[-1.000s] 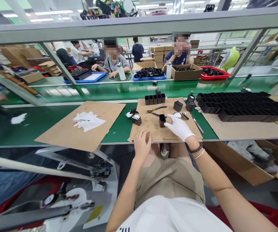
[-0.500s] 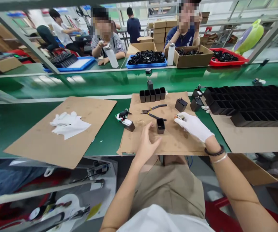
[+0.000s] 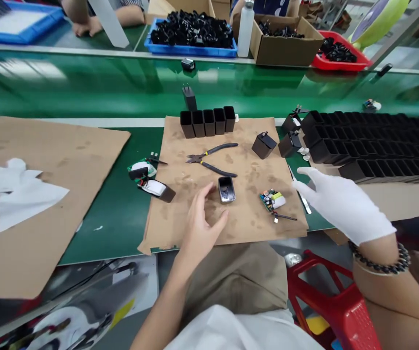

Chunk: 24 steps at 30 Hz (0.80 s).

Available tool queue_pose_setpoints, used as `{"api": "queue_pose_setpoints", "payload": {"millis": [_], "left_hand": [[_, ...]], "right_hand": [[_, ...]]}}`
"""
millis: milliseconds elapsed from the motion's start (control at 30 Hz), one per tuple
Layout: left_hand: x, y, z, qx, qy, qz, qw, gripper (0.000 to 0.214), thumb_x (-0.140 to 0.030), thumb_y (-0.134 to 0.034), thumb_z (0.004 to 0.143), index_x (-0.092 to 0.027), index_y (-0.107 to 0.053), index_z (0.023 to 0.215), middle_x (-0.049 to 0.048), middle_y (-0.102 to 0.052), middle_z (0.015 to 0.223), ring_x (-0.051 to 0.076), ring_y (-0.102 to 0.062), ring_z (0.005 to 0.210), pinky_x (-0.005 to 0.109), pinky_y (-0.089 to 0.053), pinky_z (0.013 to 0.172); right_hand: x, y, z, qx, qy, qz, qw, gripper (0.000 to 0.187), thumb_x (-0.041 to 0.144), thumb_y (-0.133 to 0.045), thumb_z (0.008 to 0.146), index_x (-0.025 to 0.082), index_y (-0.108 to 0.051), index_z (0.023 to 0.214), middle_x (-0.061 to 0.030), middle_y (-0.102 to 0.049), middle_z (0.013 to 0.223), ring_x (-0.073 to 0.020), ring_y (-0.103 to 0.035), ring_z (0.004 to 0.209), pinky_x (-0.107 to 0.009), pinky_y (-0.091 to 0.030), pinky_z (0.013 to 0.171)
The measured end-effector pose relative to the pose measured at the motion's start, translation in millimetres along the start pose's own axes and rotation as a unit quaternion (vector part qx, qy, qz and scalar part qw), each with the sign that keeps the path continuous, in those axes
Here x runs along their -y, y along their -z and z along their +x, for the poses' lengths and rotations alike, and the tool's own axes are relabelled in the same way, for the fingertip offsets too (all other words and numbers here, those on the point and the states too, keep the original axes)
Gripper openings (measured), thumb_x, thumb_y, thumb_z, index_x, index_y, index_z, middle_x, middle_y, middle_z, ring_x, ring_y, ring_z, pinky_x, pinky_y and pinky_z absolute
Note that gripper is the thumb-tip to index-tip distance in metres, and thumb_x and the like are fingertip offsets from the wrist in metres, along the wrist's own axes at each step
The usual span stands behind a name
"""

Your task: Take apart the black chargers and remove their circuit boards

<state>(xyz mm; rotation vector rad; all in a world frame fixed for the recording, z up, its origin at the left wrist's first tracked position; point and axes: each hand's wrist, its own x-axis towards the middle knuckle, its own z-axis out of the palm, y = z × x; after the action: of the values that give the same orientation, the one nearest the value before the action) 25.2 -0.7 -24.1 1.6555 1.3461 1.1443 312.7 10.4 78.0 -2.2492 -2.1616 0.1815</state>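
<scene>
My bare left hand (image 3: 201,221) is open, thumb and fingers curved apart beside a small black plastic case (image 3: 226,189) that stands with its hollow end up. No contact with the case can be made out. At the cardboard's right edge, my white-gloved right hand (image 3: 335,204) has its fingers apart, close over a thin silvery tool (image 3: 305,201); whether it touches the tool I cannot tell. To the left of that hand lies a small circuit board (image 3: 273,200) with a dark wired piece. Wire cutters (image 3: 213,159) rest spread beyond the case.
Beyond the cutters stands a row of black cases (image 3: 208,122). Closed plug cases (image 3: 264,145) sit at right, near a large block of cases (image 3: 370,146). An opened adapter (image 3: 154,188) lies left; white gloves (image 3: 10,189) lie on other cardboard (image 3: 85,146). A red stool (image 3: 340,301) is below.
My right hand has let go of the circuit board, which now lies on the cardboard, and moved right to the thin tool. The view has tilted down; my left hand stays by the case.
</scene>
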Motion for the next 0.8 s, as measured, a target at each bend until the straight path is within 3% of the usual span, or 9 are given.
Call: {"api": "queue_pose_setpoints", "payload": {"millis": [167,267,333,400,467,533,600,667,800], "left_hand": [[-6.8,-7.0,0.1,-0.002,-0.007,0.043,0.999,0.064,-0.031,-0.070,0.091,-0.022,-0.045,0.149,0.0156,-0.056,0.150,0.030,-0.056,0.138,0.051,-0.044,0.118],[-8.5,-8.6,2.4,0.002,-0.005,0.027,1.000,0.065,-0.032,-0.069,0.092,-0.023,-0.043,0.150,0.0157,-0.055,0.151,0.029,-0.058,0.137,0.049,-0.046,0.117],[-8.1,-8.2,3.2,0.006,0.000,0.018,1.000,0.066,-0.033,-0.070,0.092,-0.023,-0.042,0.151,0.0158,-0.054,0.152,0.029,-0.057,0.139,0.049,-0.045,0.118],[-7.3,-7.5,3.0,0.011,0.008,0.013,1.000,0.066,-0.034,-0.070,0.092,-0.024,-0.041,0.151,0.0156,-0.053,0.153,0.029,-0.055,0.141,0.049,-0.044,0.119],[-7.0,-7.5,2.3,0.012,0.015,0.015,1.000,0.066,-0.035,-0.070,0.092,-0.025,-0.041,0.151,0.0151,-0.052,0.155,0.030,-0.053,0.143,0.051,-0.043,0.121],[-7.6,-8.3,2.0,0.011,0.018,0.019,1.000,0.068,-0.035,-0.071,0.091,-0.025,-0.041,0.151,0.0147,-0.051,0.156,0.031,-0.051,0.145,0.052,-0.041,0.122],[-8.9,-9.2,3.2,0.015,0.025,0.023,0.999,0.070,-0.034,-0.072,0.090,-0.025,-0.040,0.152,0.0147,-0.050,0.156,0.032,-0.050,0.146,0.054,-0.040,0.123],[-10.1,-9.6,6.1,0.025,0.029,0.025,0.999,0.074,-0.033,-0.073,0.088,-0.025,-0.039,0.153,0.0147,-0.050,0.157,0.033,-0.049,0.147,0.053,-0.039,0.123],[-9.7,-9.9,15.8,0.036,0.016,0.021,0.999,0.082,-0.030,-0.078,0.084,-0.026,-0.038,0.155,0.0147,-0.048,0.160,0.032,-0.050,0.146,0.051,-0.041,0.123]], "right_hand": [[35.7,-15.8,-12.0,0.056,-0.012,-0.063,0.996,0.049,0.056,-0.064,0.092,0.016,-0.067,0.119,-0.0141,-0.074,0.104,-0.0302,-0.073,0.090,-0.037,-0.052,0.070],[33.3,-31.1,-0.8,0.050,0.124,-0.056,0.989,0.023,0.028,-0.060,0.095,0.017,-0.071,0.112,-0.0161,-0.071,0.117,-0.0329,-0.069,0.110,-0.045,-0.055,0.092],[22.7,-31.6,7.0,0.016,0.254,-0.036,0.966,0.042,0.005,-0.053,0.087,0.025,-0.071,0.120,-0.0131,-0.060,0.145,-0.0354,-0.056,0.137,-0.058,-0.044,0.112],[14.8,-23.8,9.1,-0.029,0.322,-0.002,0.946,0.062,-0.006,-0.046,0.081,0.032,-0.070,0.125,-0.0060,-0.044,0.163,-0.0335,-0.039,0.152,-0.061,-0.037,0.119],[15.8,-13.3,4.6,-0.059,0.289,0.026,0.955,0.057,-0.001,-0.044,0.089,0.031,-0.069,0.129,-0.0078,-0.049,0.157,-0.0285,-0.049,0.145,-0.049,-0.048,0.111],[25.8,-7.4,-2.8,-0.053,0.203,-0.006,0.978,0.042,0.015,-0.045,0.100,0.027,-0.068,0.133,-0.0121,-0.066,0.132,-0.0268,-0.065,0.119,-0.037,-0.055,0.087],[39.5,-9.7,-7.1,-0.031,0.131,-0.084,0.987,0.038,0.034,-0.047,0.104,0.025,-0.068,0.135,-0.0121,-0.071,0.108,-0.0282,-0.069,0.099,-0.034,-0.051,0.072],[51.0,-17.2,-4.3,-0.003,0.115,-0.136,0.984,0.042,0.044,-0.049,0.103,0.025,-0.068,0.136,-0.0125,-0.072,0.104,-0.0295,-0.070,0.094,-0.033,-0.047,0.067],[53.8,-23.7,17.3,0.049,0.110,-0.118,0.986,0.033,0.037,-0.051,0.099,0.022,-0.075,0.116,-0.0125,-0.074,0.101,-0.0270,-0.071,0.087,-0.032,-0.043,0.065]]}}
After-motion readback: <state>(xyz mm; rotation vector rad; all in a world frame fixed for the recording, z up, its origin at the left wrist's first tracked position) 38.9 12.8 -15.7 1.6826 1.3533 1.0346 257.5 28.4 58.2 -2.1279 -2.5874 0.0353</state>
